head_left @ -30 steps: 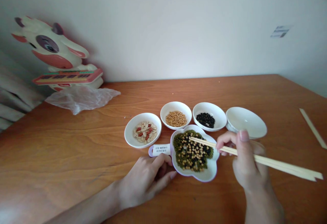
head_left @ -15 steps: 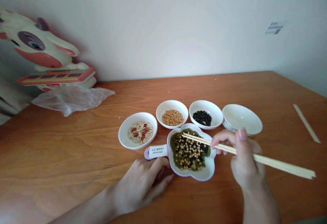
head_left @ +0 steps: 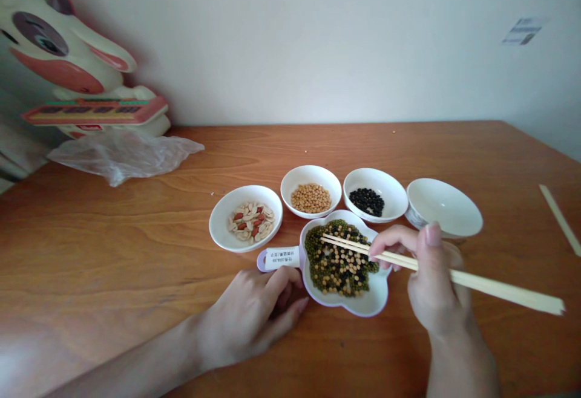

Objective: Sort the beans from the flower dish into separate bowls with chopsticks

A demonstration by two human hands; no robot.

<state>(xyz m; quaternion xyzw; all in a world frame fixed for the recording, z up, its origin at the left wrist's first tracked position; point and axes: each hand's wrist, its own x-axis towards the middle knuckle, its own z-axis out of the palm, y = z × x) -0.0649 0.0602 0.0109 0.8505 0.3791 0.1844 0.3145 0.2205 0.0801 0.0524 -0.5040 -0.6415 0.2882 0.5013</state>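
A flower-shaped white dish (head_left: 363,304) with a labelled handle (head_left: 279,259) holds mixed green, yellow and black beans. My right hand (head_left: 431,280) grips a pair of wooden chopsticks (head_left: 481,284); their tips rest over the beans in the dish. My left hand (head_left: 249,316) lies on the table at the dish's left edge, fingers curled and touching the rim just below the handle. Behind the dish stand a bowl of nuts and red bits (head_left: 220,228), a bowl of yellow beans (head_left: 311,175), a bowl of black beans (head_left: 390,195) and an empty white bowl (head_left: 447,210).
The wooden table (head_left: 113,253) runs back to a pale wall. A crumpled clear plastic bag (head_left: 122,153) and a cartoon cow figure (head_left: 68,71) sit at the far left. A single wooden stick (head_left: 560,219) lies near the right edge.
The view shifted a little; the bowls sit slightly higher in frame. The chopstick tips have slid a bit leftward over the beans. My left hand stays by the dish.
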